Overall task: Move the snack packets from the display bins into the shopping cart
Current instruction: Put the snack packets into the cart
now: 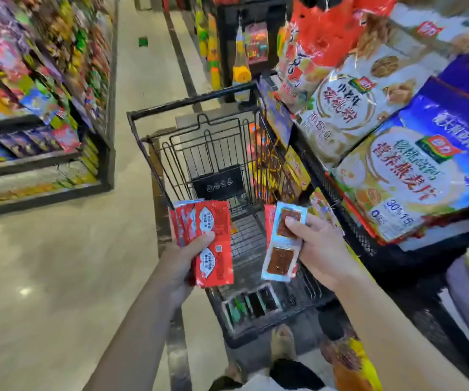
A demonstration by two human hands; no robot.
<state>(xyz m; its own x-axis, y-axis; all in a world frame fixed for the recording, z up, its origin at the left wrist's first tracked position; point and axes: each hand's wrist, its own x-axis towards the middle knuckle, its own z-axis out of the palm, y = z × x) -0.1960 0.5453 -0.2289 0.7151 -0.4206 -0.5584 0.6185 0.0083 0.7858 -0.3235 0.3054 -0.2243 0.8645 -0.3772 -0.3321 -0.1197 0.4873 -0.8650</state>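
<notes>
So on the far left there were shelves (38, 88) crammed with colourful snack bags, too blurry to count or read. Next over, the left hand (182, 258) was clamped on a fanned stack of red packets (208, 241). I could make out at least three edges at the top, but couldn't tell the exact number. Each front had two white labels. Between the hands sat the black wire shopping cart (216, 153), with a few dark packets (251, 304) lying flat on its bottom near the handle end, maybe four, hard to tell. The right hand (320, 246) was pinched on a white-edged double packet (282, 241) showing two brown squares through clear windows, with one more red packet peeking out behind it. Both handfuls hung above the cart basket, not in it. On the right, three big white and blue cereal bags (413, 176) lay stacked on a display.
</notes>
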